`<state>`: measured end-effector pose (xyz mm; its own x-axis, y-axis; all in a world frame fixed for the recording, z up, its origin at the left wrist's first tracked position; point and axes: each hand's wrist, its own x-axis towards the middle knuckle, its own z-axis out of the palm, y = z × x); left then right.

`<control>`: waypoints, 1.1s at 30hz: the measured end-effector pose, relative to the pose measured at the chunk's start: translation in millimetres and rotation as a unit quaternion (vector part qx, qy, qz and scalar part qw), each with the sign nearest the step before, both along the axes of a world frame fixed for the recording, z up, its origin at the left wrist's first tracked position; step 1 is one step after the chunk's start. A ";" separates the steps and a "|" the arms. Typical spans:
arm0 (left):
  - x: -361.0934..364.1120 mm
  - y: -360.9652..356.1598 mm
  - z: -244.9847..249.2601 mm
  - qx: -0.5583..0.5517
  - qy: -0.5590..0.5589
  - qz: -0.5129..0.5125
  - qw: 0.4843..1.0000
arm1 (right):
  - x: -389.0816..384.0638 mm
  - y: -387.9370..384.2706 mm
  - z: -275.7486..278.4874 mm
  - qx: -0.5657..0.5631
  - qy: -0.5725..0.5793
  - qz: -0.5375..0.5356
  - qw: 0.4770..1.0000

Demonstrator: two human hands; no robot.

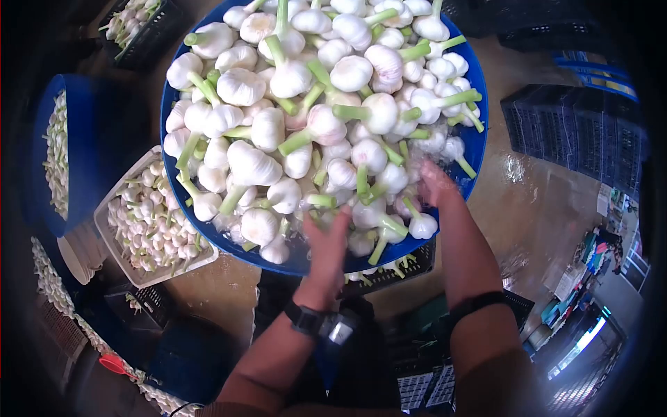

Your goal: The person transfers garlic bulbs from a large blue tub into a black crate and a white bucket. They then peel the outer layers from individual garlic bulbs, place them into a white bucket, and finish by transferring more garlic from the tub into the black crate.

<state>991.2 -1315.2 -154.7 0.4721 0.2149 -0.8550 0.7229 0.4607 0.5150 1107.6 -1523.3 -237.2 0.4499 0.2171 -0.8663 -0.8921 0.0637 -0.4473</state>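
A round blue tub [479,90] is heaped with white garlic bulbs [253,163] that have short green stems, with water showing among them near the front. My left hand [328,240] dips in at the tub's near side, thumb and fingers spread apart, tips partly under water and against bulbs; nothing shows gripped in it. To the right, my right hand [438,184] reaches into splashing water beside a garlic bulb [422,226]. Its fingers are blurred and partly hidden by water and bulbs. A dark watch [306,318] is on my left wrist.
A white crate [104,215] of smaller garlic stands left of the tub, near another blue tub [59,90] of garlic. Dark stacked crates [549,125] stand at the right. Beneath the tub's near edge is a black crate [417,264]. The floor [514,208] looks wet.
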 end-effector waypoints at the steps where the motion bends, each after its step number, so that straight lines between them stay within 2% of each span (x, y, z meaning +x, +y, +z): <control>1: 11.3 16.3 2.0 -0.078 0.027 -0.008 0.997 | 5.1 8.9 6.6 0.003 0.003 -0.002 1.000; 3: 12.4 40.8 -28.1 -0.241 0.048 -0.021 0.969 | 18.9 27.1 21.4 -0.241 0.123 0.032 0.962; 4: 12.4 42.3 -31.9 -0.257 0.023 -0.009 0.966 | 11.1 9.4 -21.9 -0.199 0.130 0.024 0.971; 5: 13.0 41.9 -34.6 -0.255 0.022 -0.013 0.967 | 7.6 10.4 -14.1 -0.197 0.129 0.020 0.972; 7: 13.6 39.1 -35.3 -0.337 -0.008 0.068 0.939 | -1.9 15.1 15.0 -0.018 0.070 0.041 0.997; 8: 9.7 35.0 -32.9 -0.289 -0.047 0.026 0.956 | -5.3 0.3 -14.2 0.098 0.095 0.070 0.988; 9: 10.9 32.9 -25.3 -0.290 -0.047 0.026 0.956 | -3.2 2.5 -0.3 0.097 0.095 0.070 0.988; 11: 6.1 28.6 -13.3 -0.168 -0.066 -0.061 0.982 | -6.7 9.8 41.1 0.107 0.107 0.088 0.985; 13: 6.7 31.3 -10.5 -0.204 -0.075 -0.046 0.975 | -10.3 11.6 35.1 0.122 0.073 0.064 0.988; 15: 3.8 33.5 -24.7 -0.208 -0.050 -0.043 0.976 | -1.2 20.6 40.3 0.077 0.065 0.081 0.992; 16: -0.9 32.0 -39.6 -0.229 -0.028 -0.028 0.973 | -4.5 16.6 19.8 0.035 0.050 0.096 0.994; 17: -3.4 29.5 -39.3 -0.231 -0.026 -0.032 0.972 | -8.3 14.5 22.6 0.033 0.050 0.091 0.994; 19: -2.0 27.2 -39.1 -0.302 -0.033 -0.026 0.952 | -6.7 16.4 27.2 0.081 0.072 0.102 0.989; 20: -1.7 26.5 -37.7 -0.247 -0.062 -0.081 0.964 | -3.8 21.4 29.1 0.109 0.080 0.108 0.985; 23: -12.7 31.1 -21.5 -0.221 -0.044 -0.050 0.973 | -11.7 23.5 39.3 0.181 0.128 0.119 0.968; 25: -20.8 31.5 1.8 -0.251 -0.062 -0.047 0.965 | -26.6 19.8 51.8 0.181 0.091 0.117 0.972; 27: -28.3 27.3 31.0 -0.167 -0.173 -0.067 0.968 | -45.9 3.0 64.2 0.186 0.056 0.121 0.973; 29: -33.3 25.4 48.1 -0.159 -0.197 -0.091 0.963 | -66.7 -8.0 80.7 0.180 0.028 0.125 0.975; 31: -53.4 21.3 53.3 -0.089 -0.236 -0.169 0.953 | -85.5 -16.0 89.7 0.251 -0.096 0.094 0.959; 33: -77.7 15.8 58.5 0.003 -0.288 -0.283 0.915 | -102.9 -22.9 97.0 0.318 -0.218 0.062 0.921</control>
